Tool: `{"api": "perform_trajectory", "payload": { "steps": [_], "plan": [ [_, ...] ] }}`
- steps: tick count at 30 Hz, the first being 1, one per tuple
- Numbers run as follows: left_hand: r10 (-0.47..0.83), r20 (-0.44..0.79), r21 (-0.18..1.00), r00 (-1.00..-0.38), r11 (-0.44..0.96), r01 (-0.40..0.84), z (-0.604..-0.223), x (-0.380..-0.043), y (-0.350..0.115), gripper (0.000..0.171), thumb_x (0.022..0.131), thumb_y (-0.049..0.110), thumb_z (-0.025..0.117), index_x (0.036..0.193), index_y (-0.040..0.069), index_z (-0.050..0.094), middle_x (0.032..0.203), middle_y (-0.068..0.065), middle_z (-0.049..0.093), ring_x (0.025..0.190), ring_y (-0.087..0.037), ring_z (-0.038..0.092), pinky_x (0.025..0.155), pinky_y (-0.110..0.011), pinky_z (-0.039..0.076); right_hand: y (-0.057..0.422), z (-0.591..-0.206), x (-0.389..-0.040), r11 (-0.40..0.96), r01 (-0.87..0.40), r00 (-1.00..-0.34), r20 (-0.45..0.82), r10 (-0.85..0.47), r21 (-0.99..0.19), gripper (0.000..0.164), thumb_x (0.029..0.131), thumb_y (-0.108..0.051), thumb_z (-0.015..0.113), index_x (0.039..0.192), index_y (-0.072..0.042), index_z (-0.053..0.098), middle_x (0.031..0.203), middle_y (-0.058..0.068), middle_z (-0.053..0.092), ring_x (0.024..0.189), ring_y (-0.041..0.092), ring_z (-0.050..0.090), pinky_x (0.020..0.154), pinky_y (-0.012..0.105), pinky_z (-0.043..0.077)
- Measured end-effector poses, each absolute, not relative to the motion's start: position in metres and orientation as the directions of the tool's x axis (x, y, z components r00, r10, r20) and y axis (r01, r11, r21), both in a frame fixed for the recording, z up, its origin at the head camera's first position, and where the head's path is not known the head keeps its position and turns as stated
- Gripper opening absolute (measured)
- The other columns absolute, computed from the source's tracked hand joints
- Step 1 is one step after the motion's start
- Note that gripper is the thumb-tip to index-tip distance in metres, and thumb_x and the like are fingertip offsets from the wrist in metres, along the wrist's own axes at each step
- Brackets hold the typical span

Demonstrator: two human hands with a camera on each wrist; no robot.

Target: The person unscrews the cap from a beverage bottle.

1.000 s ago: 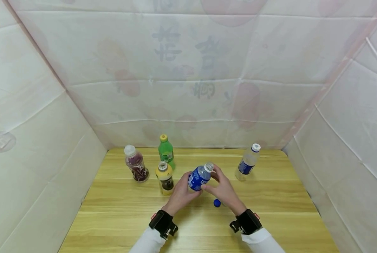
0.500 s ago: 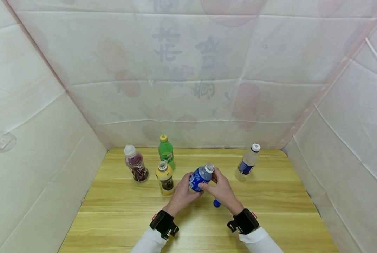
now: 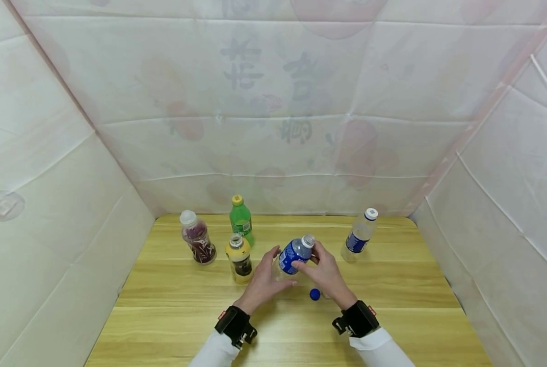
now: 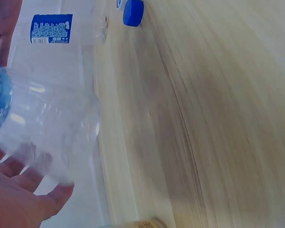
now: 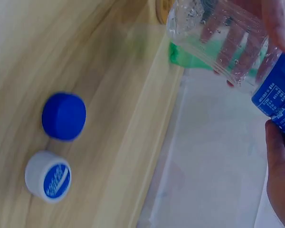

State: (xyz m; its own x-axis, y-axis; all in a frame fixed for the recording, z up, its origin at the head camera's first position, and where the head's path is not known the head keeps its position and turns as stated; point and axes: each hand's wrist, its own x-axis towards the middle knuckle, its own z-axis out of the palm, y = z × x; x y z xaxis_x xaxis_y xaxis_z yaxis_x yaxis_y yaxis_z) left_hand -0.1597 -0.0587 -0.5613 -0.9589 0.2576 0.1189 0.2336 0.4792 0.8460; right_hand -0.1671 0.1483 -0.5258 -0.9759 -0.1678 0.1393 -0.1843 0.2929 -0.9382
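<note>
A clear plastic bottle with a blue label (image 3: 293, 258), its mouth uncapped, is held tilted above the table. My right hand (image 3: 326, 275) grips it around the label, thumb on the near side. My left hand (image 3: 264, 280) is spread beside the lower part, thumb extended away from the plastic; in the left wrist view its fingers (image 4: 26, 178) lie along the clear base, and whether they touch it I cannot tell. Below, on the table, lie a blue cap (image 5: 64, 116) and a white cap with a blue top (image 5: 48, 176).
Left of my hands stand an uncapped yellow-topped bottle (image 3: 239, 259), a green bottle with a yellow cap (image 3: 241, 219) and a dark purple bottle (image 3: 199, 242). A white-capped bottle (image 3: 359, 237) stands at the back right. Pale cloth walls (image 3: 273, 153) border the wooden table (image 3: 172, 316).
The bottle has shifted slightly right and up with my right hand. My left hand has loosened from around its lower part, the thumb and fingers spreading apart.
</note>
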Motion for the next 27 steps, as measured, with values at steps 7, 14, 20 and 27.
{"api": "perform_trajectory", "payload": {
  "steps": [7,14,20,27],
  "plan": [
    [0.249,0.138,0.839,-0.959,0.485,0.247,-0.562,-0.156,-0.069,0.103,0.082,0.041,0.089,0.158,0.001,0.032,0.158,-0.025,0.040,0.144,-0.044,0.040,0.115,-0.061,0.037,0.165,-0.520,-0.181,0.320,-0.220,-0.975,0.196,-0.106,-0.921,0.069,0.090,-0.027,0.083,0.147,-0.007,0.050,0.139,0.017,0.060,0.128,0.037,0.059,0.109,0.052,0.048],
    [0.260,0.156,0.796,-0.953,0.538,0.277,-0.567,-0.152,-0.076,0.093,0.086,0.038,0.085,0.155,0.000,0.037,0.155,-0.022,0.044,0.141,-0.040,0.044,0.115,-0.055,0.040,0.176,-0.512,-0.201,0.398,-0.258,-0.964,0.261,-0.047,-0.880,0.070,0.091,-0.034,0.083,0.147,-0.007,0.050,0.138,0.018,0.060,0.128,0.037,0.059,0.107,0.054,0.049],
    [0.270,0.161,0.799,-0.949,0.529,0.286,-0.569,-0.146,-0.081,0.085,0.088,0.036,0.084,0.152,0.000,0.042,0.151,-0.020,0.048,0.138,-0.038,0.048,0.112,-0.054,0.044,0.177,-0.509,-0.218,0.487,-0.240,-0.965,0.263,-0.022,-0.840,0.079,0.091,-0.034,0.082,0.151,0.000,0.044,0.142,0.023,0.054,0.130,0.041,0.056,0.107,0.053,0.049],
    [0.277,0.157,0.793,-0.948,0.537,0.288,-0.572,-0.142,-0.086,0.084,0.089,0.040,0.082,0.152,0.002,0.042,0.152,-0.019,0.048,0.138,-0.038,0.048,0.112,-0.054,0.044,0.176,-0.509,-0.234,0.540,-0.204,-0.972,0.233,-0.014,-0.817,0.086,0.093,-0.036,0.080,0.157,-0.001,0.036,0.147,0.024,0.049,0.132,0.041,0.054,0.106,0.056,0.049]
  ]
}}
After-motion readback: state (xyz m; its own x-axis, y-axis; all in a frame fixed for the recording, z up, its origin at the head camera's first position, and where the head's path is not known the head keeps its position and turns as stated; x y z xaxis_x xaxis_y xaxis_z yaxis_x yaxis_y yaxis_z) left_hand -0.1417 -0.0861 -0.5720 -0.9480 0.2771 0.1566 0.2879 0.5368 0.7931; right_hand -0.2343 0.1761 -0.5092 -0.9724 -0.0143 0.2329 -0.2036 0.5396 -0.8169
